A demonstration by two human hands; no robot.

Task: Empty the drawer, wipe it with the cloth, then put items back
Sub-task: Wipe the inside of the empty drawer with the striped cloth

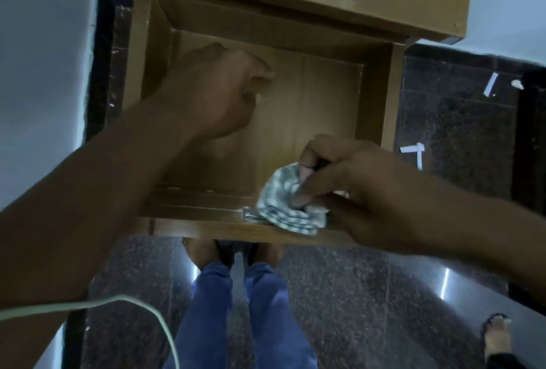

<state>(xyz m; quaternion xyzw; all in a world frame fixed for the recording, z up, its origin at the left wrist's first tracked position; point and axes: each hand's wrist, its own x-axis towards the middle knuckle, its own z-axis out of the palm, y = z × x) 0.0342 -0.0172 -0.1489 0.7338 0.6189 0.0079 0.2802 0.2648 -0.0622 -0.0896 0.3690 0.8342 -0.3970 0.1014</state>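
I am pinching the soft, light cloth (291,201) bunched in my right hand (348,182) at the drawer (376,102) front edge, while my left hand (218,87) is hovering loosely curled, seemingly empty, inside.

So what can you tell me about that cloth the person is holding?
The cloth is a small, crumpled rag, pale with a grey mottled pattern, and looks like soft fabric. The right hand pinches it from above with its fingers, bunching it into folds. It sits at the near right corner of the open wooden drawer, draped over the front edge and partly covering a small metal fitting there. The left hand does not touch it.
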